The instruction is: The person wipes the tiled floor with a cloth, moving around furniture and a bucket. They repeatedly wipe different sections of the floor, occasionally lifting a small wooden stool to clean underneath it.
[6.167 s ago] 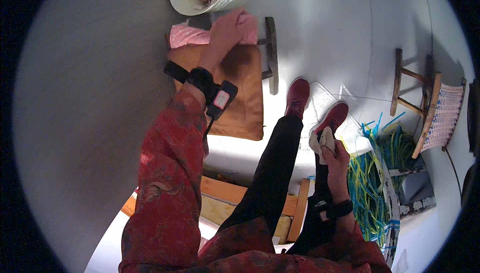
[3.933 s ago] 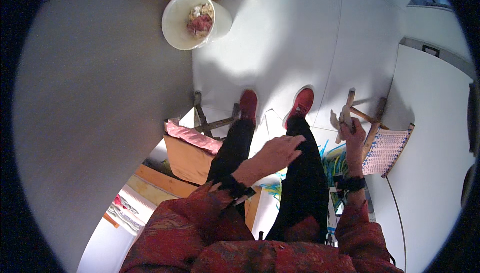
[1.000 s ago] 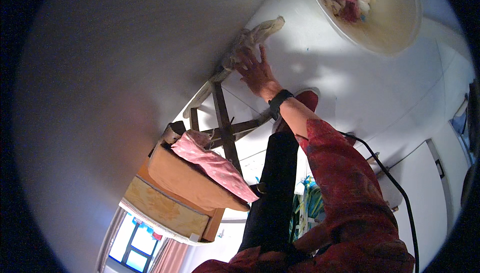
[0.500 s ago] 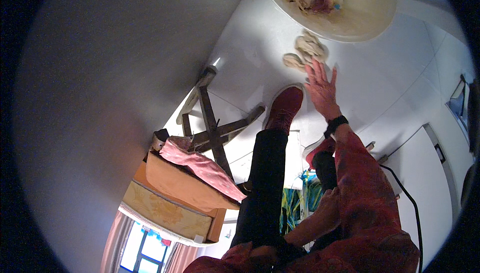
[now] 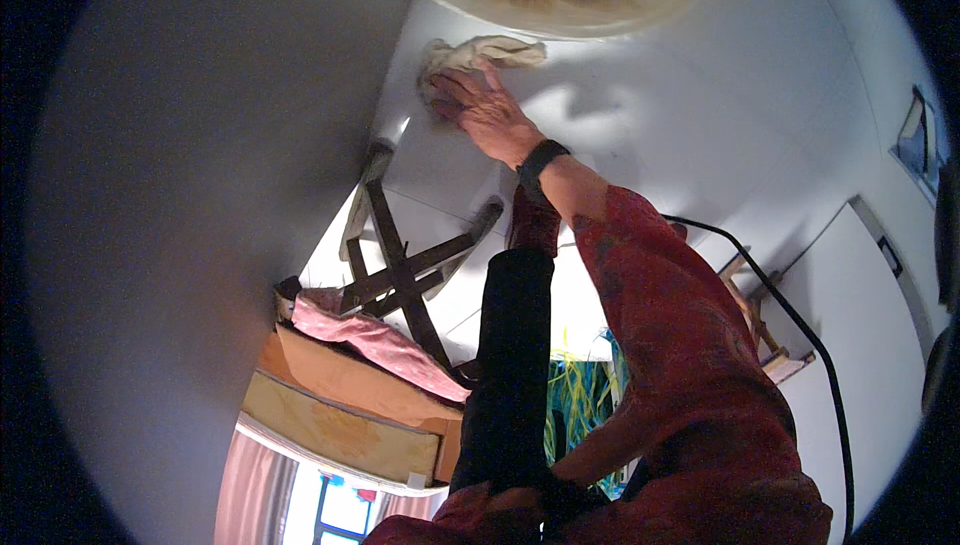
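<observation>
On the pale floor my right hand (image 5: pixel 487 117), a dark band round its wrist, lies on a crumpled cream cloth (image 5: pixel 505 47). Its fingers are stretched out and rest flat over the cloth, not wrapped round it. Part of the cloth spreads out past the thumb, below the rim of a large cream basin (image 5: pixel 560 27). Crumpled cream and dark pink cloths or scraps lie inside the basin. My left hand (image 5: pixel 600 450) is low in the picture by my legs, mostly behind the right sleeve, and its fingers are hidden.
A grey wall (image 5: pixel 200 145) runs along the left. Near it stand crossed dark wooden legs (image 5: pixel 400 270), with a pink cloth (image 5: pixel 380 340) close by. A black cable (image 5: pixel 800 325) curves down on the right. Blue and yellow strands (image 5: pixel 580 395) show beside my leg.
My right hand has swept left across the floor, and the cloth has moved left with it and spread out. The view has shifted, so the basin shows further left and higher.
</observation>
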`<state>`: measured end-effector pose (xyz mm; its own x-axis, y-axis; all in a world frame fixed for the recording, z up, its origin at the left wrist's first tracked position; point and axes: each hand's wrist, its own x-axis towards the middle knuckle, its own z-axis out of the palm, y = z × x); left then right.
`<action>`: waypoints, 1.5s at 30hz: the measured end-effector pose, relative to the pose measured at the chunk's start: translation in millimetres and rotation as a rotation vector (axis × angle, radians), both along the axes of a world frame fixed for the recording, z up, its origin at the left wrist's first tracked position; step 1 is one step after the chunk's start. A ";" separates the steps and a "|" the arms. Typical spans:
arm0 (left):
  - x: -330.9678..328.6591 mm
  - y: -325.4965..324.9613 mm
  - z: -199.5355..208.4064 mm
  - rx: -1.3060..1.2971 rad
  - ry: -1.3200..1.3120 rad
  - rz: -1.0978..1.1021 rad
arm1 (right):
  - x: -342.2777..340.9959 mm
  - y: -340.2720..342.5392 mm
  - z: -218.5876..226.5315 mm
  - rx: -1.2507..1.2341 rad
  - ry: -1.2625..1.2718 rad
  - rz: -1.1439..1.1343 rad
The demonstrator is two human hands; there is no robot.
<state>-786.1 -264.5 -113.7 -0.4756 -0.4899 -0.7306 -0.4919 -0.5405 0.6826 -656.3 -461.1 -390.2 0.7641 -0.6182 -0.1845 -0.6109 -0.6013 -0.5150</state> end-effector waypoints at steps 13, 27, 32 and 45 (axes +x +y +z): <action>-3.2 -21.1 7.7 0.067 -0.010 -0.214 | -241.5 88.4 21.0 0.091 0.268 -0.407; -12.2 2.5 1.1 0.171 -0.081 -0.563 | -217.9 157.2 10.7 0.250 0.176 -0.659; -15.8 6.3 -0.8 0.175 -0.107 -0.628 | -283.1 188.9 26.7 0.246 0.332 -0.609; -16.8 10.6 -4.3 0.136 -0.131 -0.679 | -376.1 216.6 -15.3 0.295 0.446 -1.468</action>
